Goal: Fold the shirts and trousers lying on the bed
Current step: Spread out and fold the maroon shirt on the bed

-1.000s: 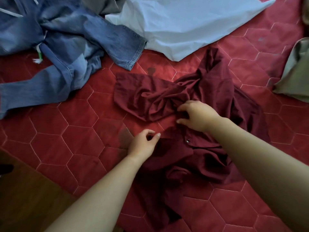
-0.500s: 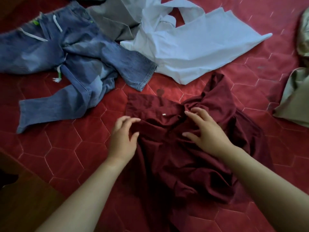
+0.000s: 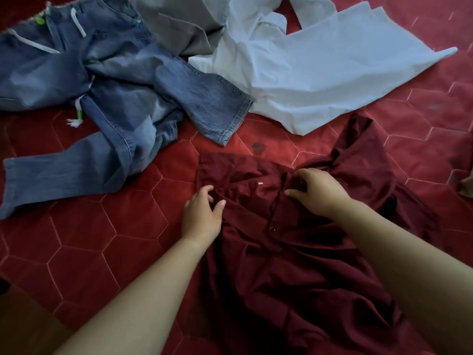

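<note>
A crumpled maroon shirt (image 3: 294, 265) lies on the red quilted bed (image 3: 102, 239) in front of me. My left hand (image 3: 202, 216) pinches the shirt's left edge near its top, fingers and thumb curled into the cloth. My right hand (image 3: 317, 190) grips a bunch of the fabric at the shirt's upper middle, fingertips dug into the folds. Blue jeans (image 3: 115, 98) lie spread and twisted at the upper left. A pale blue shirt (image 3: 320, 73) lies at the upper middle and right, with a grey garment (image 3: 179, 26) partly under it.
A khaki garment (image 3: 467, 185) peeks in at the right edge. The bed's edge and a brown floor (image 3: 23, 324) show at the lower left. A small dark stain (image 3: 258, 147) marks the bedcover just above the maroon shirt.
Both hands have moved up the maroon shirt towards its top edge and taken hold of the cloth. The view has tilted up, so more of the jeans and pale shirt shows.
</note>
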Demonstrator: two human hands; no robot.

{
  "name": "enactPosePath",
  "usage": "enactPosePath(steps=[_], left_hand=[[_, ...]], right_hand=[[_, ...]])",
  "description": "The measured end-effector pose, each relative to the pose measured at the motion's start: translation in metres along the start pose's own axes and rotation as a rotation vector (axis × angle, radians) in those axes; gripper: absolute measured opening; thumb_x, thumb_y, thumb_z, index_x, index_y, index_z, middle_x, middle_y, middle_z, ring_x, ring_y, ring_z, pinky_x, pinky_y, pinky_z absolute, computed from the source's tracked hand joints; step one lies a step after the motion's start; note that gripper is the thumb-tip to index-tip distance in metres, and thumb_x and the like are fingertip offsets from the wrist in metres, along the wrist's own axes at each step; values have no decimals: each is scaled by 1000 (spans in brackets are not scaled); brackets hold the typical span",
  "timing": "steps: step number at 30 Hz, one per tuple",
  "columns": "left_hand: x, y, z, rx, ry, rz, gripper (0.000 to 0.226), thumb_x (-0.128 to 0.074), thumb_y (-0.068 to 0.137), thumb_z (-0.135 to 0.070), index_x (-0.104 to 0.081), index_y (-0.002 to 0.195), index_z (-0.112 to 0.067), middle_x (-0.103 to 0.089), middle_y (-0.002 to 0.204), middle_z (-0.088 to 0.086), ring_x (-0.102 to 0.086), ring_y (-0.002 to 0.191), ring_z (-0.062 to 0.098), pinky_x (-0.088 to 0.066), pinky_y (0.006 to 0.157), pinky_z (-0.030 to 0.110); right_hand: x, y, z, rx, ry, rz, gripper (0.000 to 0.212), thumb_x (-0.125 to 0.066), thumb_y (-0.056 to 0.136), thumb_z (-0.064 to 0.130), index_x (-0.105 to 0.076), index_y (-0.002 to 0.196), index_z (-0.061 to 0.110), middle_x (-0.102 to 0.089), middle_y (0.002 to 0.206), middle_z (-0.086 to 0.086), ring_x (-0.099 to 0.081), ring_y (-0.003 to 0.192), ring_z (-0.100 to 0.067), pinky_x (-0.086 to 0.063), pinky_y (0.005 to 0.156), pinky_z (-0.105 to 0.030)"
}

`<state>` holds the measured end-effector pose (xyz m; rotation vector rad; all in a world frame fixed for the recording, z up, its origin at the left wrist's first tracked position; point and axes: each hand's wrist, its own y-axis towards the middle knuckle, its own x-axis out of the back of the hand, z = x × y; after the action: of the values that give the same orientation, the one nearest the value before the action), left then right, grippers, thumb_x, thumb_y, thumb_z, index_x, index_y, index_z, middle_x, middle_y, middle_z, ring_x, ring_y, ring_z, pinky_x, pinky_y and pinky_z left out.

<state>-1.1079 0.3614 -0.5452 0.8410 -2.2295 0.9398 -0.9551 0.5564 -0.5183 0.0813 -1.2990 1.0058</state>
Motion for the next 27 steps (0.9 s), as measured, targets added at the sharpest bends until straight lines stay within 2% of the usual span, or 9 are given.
enactPosePath(steps=[3,6,9,10,15,18,20,24,27], left_hand=[[-2,2,-2,31,23,29,26,-65,84,-32,-57,106,-19,-56,87,-7,-56,98,26,-45,89,43],[9,-7,-6,-59,36,-71,24,-62,87,-29,-59,103,-12,-62,98,6,-56,99,29,-43,86,37],[38,-24,-26,-234,-8,-227,17,-62,87,-23,-60,100,-11,-59,95,5,-55,93,25,-40,80,29],[51,-32,-37,-286,-27,-270,15,-63,87,-21,-60,98,-12,-58,93,2,-55,90,22,-39,79,27],[136,-94,-124,-415,-296,-348,15,-57,90,-13,-49,96,-24,-56,83,-13,-57,78,12,-40,74,17],[200,-151,-189,-565,-277,-338,12,-52,93,-9,-48,98,-19,-53,79,-14,-54,72,8,-39,70,14],[244,-193,-235,-676,-246,-348,9,-50,94,-13,-51,101,-9,-53,81,-9,-56,74,15,-38,70,18],[324,-267,-314,-904,-159,-450,22,-46,92,-25,-51,105,-9,-60,82,0,-63,78,29,-42,66,30],[374,-306,-361,-1064,-83,-553,18,-52,91,-26,-48,106,-18,-66,88,10,-65,78,27,-41,63,26]], right_hand=[[-5,-11,-4,52,64,-134,31,-67,82,33,-62,104,12,-59,104,-2,-55,102,-25,-45,88,-44],[1,-33,0,107,216,-359,17,-69,82,26,-59,87,13,-57,83,9,-59,83,-19,-47,77,-39],[19,-60,10,129,398,-497,16,-65,86,21,-50,84,16,-54,58,22,-55,56,1,-38,53,-13],[29,-71,15,144,441,-529,15,-63,87,21,-48,85,17,-53,56,24,-52,52,4,-34,48,-11],[129,-149,47,213,512,-690,9,-55,86,32,-51,94,32,-54,66,30,-55,69,3,-39,60,-10],[212,-217,66,267,503,-783,8,-55,86,29,-58,94,28,-63,76,16,-62,71,-7,-46,64,-25],[266,-265,78,307,488,-883,12,-58,87,25,-62,95,18,-66,81,6,-63,74,-15,-47,67,-29],[357,-351,100,366,484,-1071,8,-59,87,21,-61,94,16,-57,80,14,-54,72,-1,-40,65,-17],[411,-407,113,427,456,-1215,8,-59,88,23,-57,96,23,-57,79,17,-52,71,6,-36,65,-5]])
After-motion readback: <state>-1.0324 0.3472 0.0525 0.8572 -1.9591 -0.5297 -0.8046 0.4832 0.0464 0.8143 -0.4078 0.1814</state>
